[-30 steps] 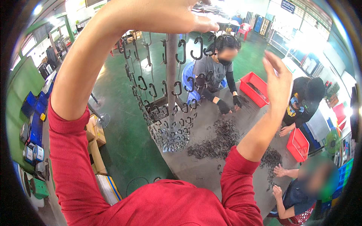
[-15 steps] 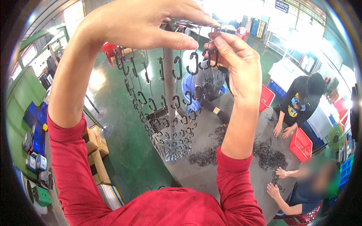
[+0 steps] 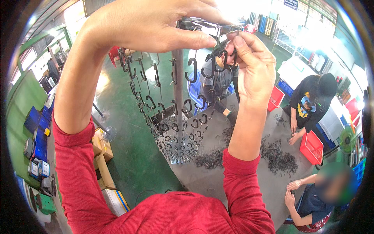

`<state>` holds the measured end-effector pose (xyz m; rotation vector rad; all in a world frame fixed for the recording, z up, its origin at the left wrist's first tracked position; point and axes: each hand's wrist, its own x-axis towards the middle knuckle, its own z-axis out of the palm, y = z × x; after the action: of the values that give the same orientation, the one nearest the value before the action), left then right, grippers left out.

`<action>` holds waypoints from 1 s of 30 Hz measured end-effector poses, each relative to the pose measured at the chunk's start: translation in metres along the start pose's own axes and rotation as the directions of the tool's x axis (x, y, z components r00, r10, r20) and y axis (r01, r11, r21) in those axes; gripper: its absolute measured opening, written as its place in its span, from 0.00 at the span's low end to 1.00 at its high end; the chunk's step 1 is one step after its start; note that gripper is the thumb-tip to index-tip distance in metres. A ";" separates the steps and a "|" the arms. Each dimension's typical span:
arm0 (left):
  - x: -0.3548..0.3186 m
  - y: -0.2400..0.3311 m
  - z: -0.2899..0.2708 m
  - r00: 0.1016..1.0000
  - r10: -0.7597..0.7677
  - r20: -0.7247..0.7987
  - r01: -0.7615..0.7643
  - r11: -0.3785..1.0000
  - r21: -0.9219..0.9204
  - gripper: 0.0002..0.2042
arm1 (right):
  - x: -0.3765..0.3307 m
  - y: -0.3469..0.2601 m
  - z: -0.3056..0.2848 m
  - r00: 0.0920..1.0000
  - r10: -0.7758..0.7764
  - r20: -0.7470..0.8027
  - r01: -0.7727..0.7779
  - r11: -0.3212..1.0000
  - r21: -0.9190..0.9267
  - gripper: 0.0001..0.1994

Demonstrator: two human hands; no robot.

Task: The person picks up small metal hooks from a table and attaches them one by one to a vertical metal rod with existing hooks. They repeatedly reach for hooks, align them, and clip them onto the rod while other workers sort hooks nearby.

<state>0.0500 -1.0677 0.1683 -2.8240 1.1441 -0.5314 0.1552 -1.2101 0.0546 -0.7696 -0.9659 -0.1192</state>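
Strings of black C-shaped hooks [image 3: 192, 70] hang in a ring around an upright grey pole [image 3: 177, 85], narrowing toward the bottom in this view. My left hand [image 3: 152, 29] reaches over the top of this hanging rack, its thumb stretched out and apart from the fingers; the fingertips are partly lost in glare. Over at the rack's right side, my right hand [image 3: 253, 58] pinches at the top of a black hook [image 3: 234, 58], thumb against forefinger. Other hooks hang just left of it. What exactly lies between the fingertips is small and partly hidden.
Loose black hooks [image 3: 278, 158] lie in heaps on a grey table [image 3: 206, 187]. Two red baskets [image 3: 311, 148] [image 3: 276, 98] stand by its right side. Three people work around the table. Cardboard boxes [image 3: 103, 163] and a pole with a round brush [image 3: 109, 133] are at the left.
Both my hands have shifted slightly right, and the upper hooks have swung round to the right with them. The co-worker at lower right has brought both hands together.
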 end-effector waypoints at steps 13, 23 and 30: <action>0.004 0.006 0.005 0.991 0.116 -0.065 -0.114 0.993 0.036 0.21 | -0.005 -0.004 -0.010 1.000 0.020 0.017 -0.021 0.996 0.092 0.07; 0.007 0.015 0.005 0.986 0.155 -0.058 -0.156 0.987 -0.023 0.21 | -0.009 -0.012 -0.020 0.999 0.038 0.016 -0.040 0.993 0.108 0.09; -0.009 0.027 -0.001 0.991 0.083 -0.102 -0.070 0.990 0.124 0.23 | -0.024 -0.025 -0.063 0.968 -0.040 -0.248 -0.050 0.936 -0.347 0.09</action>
<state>0.0258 -1.0806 0.1622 -2.6674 1.1896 -0.7280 0.1750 -1.2744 0.0283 -1.0584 -0.7066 -0.3854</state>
